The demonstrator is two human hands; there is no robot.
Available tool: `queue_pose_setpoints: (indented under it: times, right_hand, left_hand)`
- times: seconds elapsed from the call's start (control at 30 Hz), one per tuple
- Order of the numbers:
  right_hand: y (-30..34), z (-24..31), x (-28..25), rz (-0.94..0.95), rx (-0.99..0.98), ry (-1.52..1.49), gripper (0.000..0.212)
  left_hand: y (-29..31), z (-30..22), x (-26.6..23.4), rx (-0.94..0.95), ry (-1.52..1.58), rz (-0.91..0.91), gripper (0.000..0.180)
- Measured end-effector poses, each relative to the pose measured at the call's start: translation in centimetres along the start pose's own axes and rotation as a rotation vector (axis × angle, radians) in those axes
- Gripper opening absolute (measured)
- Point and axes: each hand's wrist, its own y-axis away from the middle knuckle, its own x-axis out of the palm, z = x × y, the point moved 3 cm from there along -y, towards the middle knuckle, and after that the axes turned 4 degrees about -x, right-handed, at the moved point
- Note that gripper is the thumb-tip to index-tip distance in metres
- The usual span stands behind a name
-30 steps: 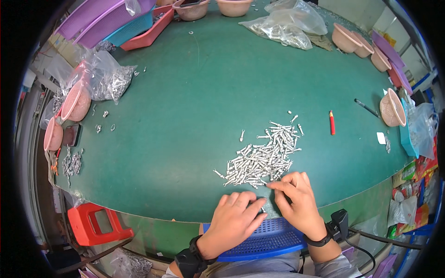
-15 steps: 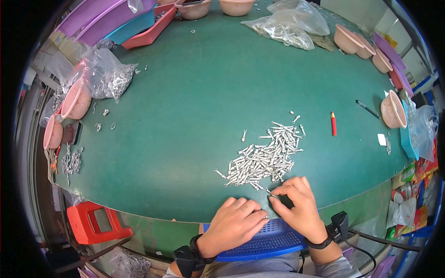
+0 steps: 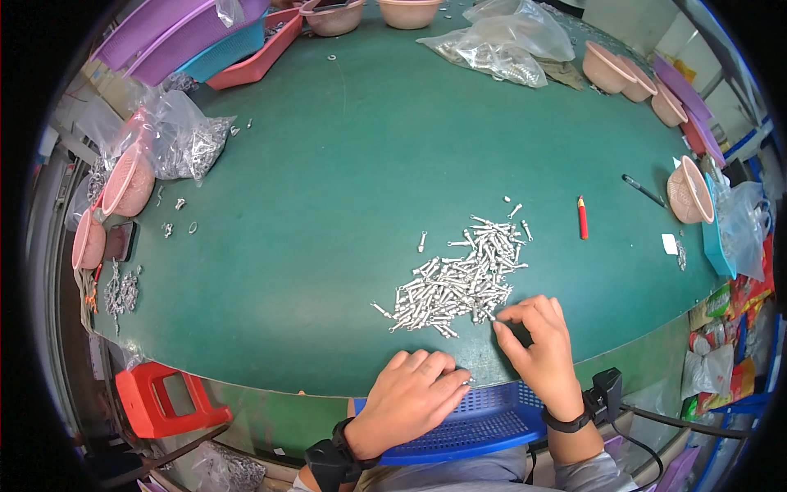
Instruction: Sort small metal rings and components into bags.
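Note:
A loose pile of small silver metal pieces (image 3: 459, 287), slim with a ring at one end, lies on the green table in front of me. My right hand (image 3: 537, 340) is at the pile's near right edge, thumb and forefinger brought together in a pinch; what lies between the tips is too small to tell. My left hand (image 3: 414, 395) rests at the table's near edge, fingers curled and closed. A tiny shiny bit shows at its fingertips, but the rest is hidden. Below both hands, at my lap, sits a blue perforated basket (image 3: 467, 447).
Right of the pile lie a red marker (image 3: 583, 217) and a dark pen (image 3: 643, 190). Pink bowls (image 3: 691, 190) and bags line the right side. At left are a bag of metal parts (image 3: 193, 143) and a phone (image 3: 120, 241). A red stool (image 3: 168, 402) stands below.
My right hand has moved away from me and slightly right, from the gap near the table edge up to the pile. My left hand stays nearly still. The whole view has shifted slightly.

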Motion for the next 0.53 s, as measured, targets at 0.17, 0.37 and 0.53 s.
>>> queue_pose_setpoints:
  times: [0.17,0.37,0.53]
  right_hand:
    - [0.7,0.4,-0.2,0.106,-0.030,-0.066,0.010]
    - [0.9,0.4,-0.2,0.122,-0.006,-0.150,0.011]
    - [1.1,0.5,-0.3,0.135,-0.003,-0.153,0.014]
  left_hand:
    - [0.1,0.2,0.2,0.018,0.023,0.003,0.012]
    - [0.2,0.1,0.1,0.031,-0.003,-0.015,0.013]
    - [0.1,0.2,0.2,0.033,0.011,0.002,0.013]
